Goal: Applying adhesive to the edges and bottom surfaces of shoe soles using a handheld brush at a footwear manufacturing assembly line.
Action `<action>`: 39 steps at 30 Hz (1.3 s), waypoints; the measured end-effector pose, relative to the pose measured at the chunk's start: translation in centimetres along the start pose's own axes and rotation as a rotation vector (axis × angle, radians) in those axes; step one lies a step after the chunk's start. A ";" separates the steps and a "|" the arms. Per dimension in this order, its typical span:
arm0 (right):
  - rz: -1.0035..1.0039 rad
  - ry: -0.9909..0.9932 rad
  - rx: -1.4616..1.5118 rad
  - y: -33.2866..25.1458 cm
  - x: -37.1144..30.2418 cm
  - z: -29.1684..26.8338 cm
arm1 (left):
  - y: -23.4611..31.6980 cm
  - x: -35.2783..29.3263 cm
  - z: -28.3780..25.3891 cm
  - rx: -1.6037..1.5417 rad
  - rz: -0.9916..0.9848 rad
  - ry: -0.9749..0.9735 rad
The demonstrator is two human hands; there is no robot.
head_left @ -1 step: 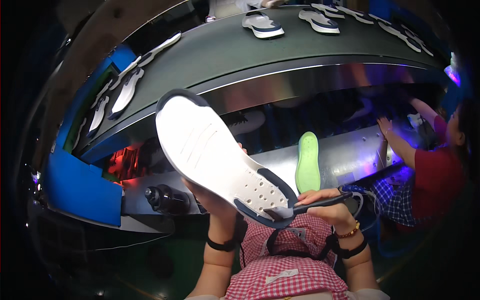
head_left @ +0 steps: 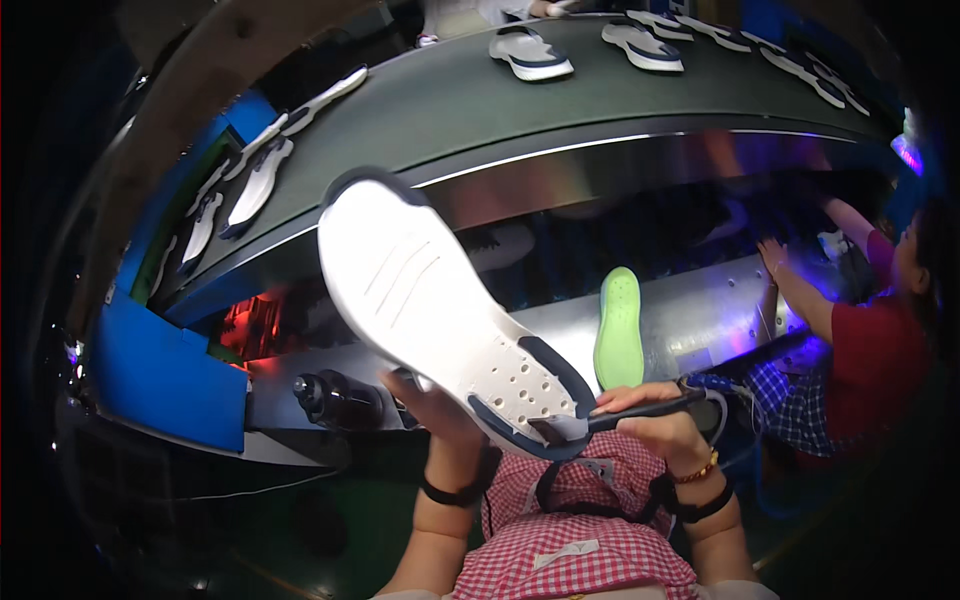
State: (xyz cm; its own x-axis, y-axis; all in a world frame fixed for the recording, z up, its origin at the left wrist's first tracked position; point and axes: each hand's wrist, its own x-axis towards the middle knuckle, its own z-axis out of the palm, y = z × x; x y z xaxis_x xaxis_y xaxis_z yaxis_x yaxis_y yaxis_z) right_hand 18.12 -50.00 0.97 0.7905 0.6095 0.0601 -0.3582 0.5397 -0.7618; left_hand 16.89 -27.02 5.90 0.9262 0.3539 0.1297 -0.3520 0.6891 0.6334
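Grasping a white shoe sole with dark navy edging at toe and heel [head_left: 400, 270], your left hand [head_left: 440, 412] supports it at its lower left edge, some of the fingers hidden behind it. The sole slants across the centre of the frame, its rounded toe toward the upper left and its hole-dotted heel toward the lower right. Your right hand [head_left: 665, 428], right of the heel, has its fingers closed around a slim black-handled tool with a flat, brush-like tip [head_left: 648, 408]; that tip sits within the heel end, against the navy edging.

Just above your right hand, right of centre, a lime-green insole with small holes [head_left: 620, 335] lies on a shiny grey metal work surface [head_left: 705, 300]. Left of your left hand, a dark, glossy bottle with a black cap [head_left: 342, 396] lies on its side. Across the top of the frame curves a dark green conveyor belt [head_left: 430, 135], with navy-edged white soles at the upper left [head_left: 258, 190] and more at the upper right [head_left: 645, 47]. At the right edge, a co-worker in a red top [head_left: 875, 335] reaches toward the metal surface.
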 end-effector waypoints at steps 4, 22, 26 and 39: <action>0.176 0.204 -0.034 1.8 -0.8 2.5 | -3.3 -4.0 -2.7 -0.068 -0.279 -0.270; -0.202 -0.697 -0.763 -4.1 2.4 0.6 | -1.5 -0.6 -4.2 -0.099 -0.888 -0.308; -0.212 -0.536 -0.735 -3.9 2.5 0.9 | -0.4 -0.3 -1.8 0.027 -0.989 -0.274; -0.110 -0.826 -0.833 -7.1 2.5 0.3 | 0.6 -0.7 -0.1 0.528 -1.162 -0.273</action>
State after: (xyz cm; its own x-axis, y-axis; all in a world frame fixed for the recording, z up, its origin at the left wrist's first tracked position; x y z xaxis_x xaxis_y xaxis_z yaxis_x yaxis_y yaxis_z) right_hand 22.49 -52.11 6.70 0.1260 0.9396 0.3183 0.3691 0.2534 -0.8942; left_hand 15.97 -26.77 6.08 0.6708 -0.4588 -0.5826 0.7053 0.1517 0.6925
